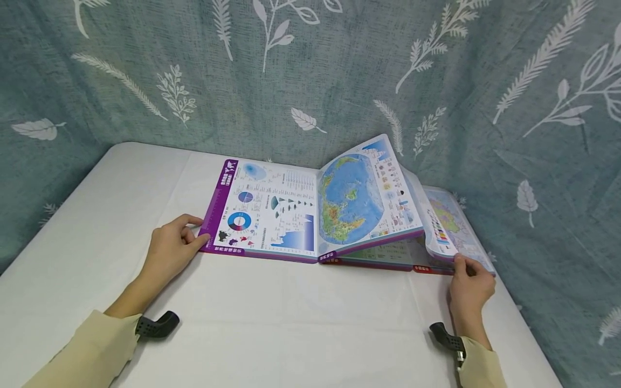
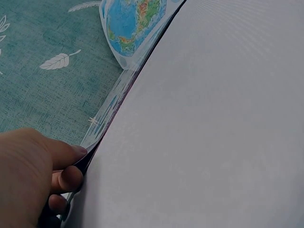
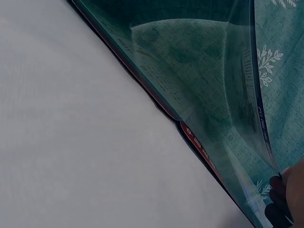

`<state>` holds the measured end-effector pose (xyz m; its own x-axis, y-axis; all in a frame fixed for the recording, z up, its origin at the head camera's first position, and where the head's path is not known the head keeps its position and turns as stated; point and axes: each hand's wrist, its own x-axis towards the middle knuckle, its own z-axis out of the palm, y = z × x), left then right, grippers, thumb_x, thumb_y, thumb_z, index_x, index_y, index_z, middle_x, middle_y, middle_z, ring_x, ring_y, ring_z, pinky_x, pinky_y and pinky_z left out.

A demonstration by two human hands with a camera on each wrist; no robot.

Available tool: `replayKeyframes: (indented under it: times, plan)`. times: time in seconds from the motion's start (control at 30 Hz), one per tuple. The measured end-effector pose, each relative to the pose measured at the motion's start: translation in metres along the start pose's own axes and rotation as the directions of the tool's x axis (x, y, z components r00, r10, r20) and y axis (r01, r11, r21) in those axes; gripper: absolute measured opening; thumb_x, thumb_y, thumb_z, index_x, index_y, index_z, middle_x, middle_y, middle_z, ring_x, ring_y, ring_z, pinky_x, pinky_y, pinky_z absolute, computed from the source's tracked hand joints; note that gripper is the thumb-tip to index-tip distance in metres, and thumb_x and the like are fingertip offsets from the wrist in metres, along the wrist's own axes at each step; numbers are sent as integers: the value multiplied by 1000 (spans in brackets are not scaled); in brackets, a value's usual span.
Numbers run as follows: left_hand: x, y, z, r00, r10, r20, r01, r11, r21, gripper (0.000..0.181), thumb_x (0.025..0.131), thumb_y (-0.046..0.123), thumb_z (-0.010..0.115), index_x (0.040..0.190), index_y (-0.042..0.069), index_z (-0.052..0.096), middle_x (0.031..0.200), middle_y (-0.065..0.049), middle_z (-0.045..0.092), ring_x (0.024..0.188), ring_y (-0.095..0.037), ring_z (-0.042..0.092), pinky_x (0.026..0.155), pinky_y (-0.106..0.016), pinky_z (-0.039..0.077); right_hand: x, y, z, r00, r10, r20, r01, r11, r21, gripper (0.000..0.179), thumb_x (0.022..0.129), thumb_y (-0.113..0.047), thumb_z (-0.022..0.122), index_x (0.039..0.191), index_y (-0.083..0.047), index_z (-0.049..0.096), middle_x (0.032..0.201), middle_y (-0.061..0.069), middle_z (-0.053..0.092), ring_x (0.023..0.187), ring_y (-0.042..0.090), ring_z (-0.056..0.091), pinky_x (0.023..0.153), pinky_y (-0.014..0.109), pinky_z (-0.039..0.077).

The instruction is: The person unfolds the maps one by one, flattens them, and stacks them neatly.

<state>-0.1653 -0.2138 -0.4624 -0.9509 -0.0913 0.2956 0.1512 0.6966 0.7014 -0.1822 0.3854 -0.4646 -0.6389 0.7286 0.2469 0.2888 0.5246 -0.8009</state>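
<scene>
A glossy fold-out map (image 1: 271,210) with several panels lies spread across the table. Its left panel has a purple border and shows charts. The middle panel (image 1: 351,199), printed with a blue oval world map, tilts up from the fold. My left hand (image 1: 170,248) pinches the left panel's lower left edge between thumb and fingers; the left wrist view shows the thumb (image 2: 71,152) on top. At the far right, my right hand (image 1: 470,285) pinches the lower corner of a curved, raised panel (image 1: 436,231). Below it, a red-edged panel (image 1: 373,256) lies partly hidden.
The map rests on a white table (image 1: 291,323), near its back edge. Behind the table hangs a green curtain (image 1: 194,81) with white leaf prints. Dark wrist devices (image 1: 157,325) stick out from both sleeves.
</scene>
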Motion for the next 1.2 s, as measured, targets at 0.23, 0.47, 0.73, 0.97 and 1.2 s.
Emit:
replayKeyframes:
  times: [0.23,0.47,0.73,0.97,1.2]
  plan:
    - [1,-1,1,1000,13,-5,-13,1000,-3,31,92,10,79,119,-1,70,60,1,56,61,-17,46,72,-35,37,7,7,-4,999,-47,-21,46,998,-41,45,106,-35,59,122,4,74,118,25,72,101,23,58,87,24,38]
    - [0,-1,1,1000,0,3,0,1000,0,32,93,11,79,120,-1,69,60,0,56,62,-17,46,72,-36,37,17,17,-12,1000,-4,-28,3,998,-55,47,106,-38,58,124,2,74,118,20,69,92,8,53,84,23,38]
    - [0,0,0,1000,-11,6,11,1000,9,33,94,13,79,122,-1,69,61,0,56,62,-17,46,72,-36,37,27,19,-22,999,28,17,-27,998,-62,53,108,-39,52,134,4,68,130,26,66,118,36,57,103,46,41]
    - [1,-2,1,1000,-13,8,13,1000,18,33,94,14,78,122,-1,68,62,-1,56,62,-18,47,70,-34,37,35,25,-27,997,78,-13,-78,996,-50,53,107,-42,53,136,-1,69,116,12,68,100,16,56,98,35,39]
    - [1,-1,1,1000,-21,16,21,1000,11,33,95,14,77,123,-1,68,62,-1,56,63,-19,47,70,-35,37,41,31,-35,991,130,-9,-130,991,-14,58,102,-52,60,137,-6,70,92,-18,57,85,-1,46,84,25,37]
